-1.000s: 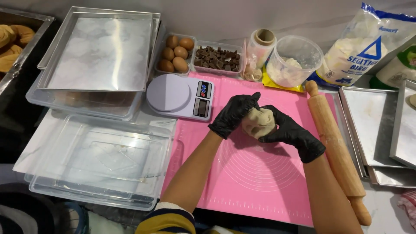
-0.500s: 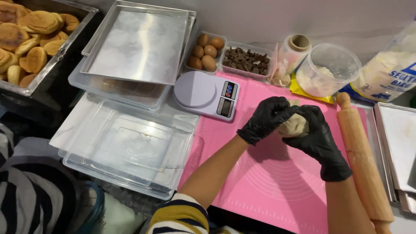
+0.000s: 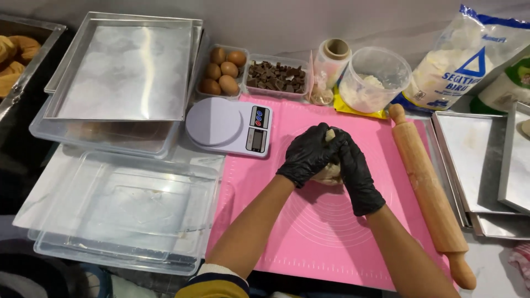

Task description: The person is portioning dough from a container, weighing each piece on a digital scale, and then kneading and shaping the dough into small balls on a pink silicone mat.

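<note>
Cupping a pale dough lump [image 3: 329, 172] over the pink silicone mat [image 3: 309, 232], black-gloved left hand [image 3: 307, 154] and right hand [image 3: 353, 171] close tighter than before.

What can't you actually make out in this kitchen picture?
Head view only:
- Dough lump: mostly hidden by the gloved left hand and right hand; its shape is unclear.
- Baked pieces in the dark tray: cut off by the left edge.
- Scale display: too small to read.
</note>
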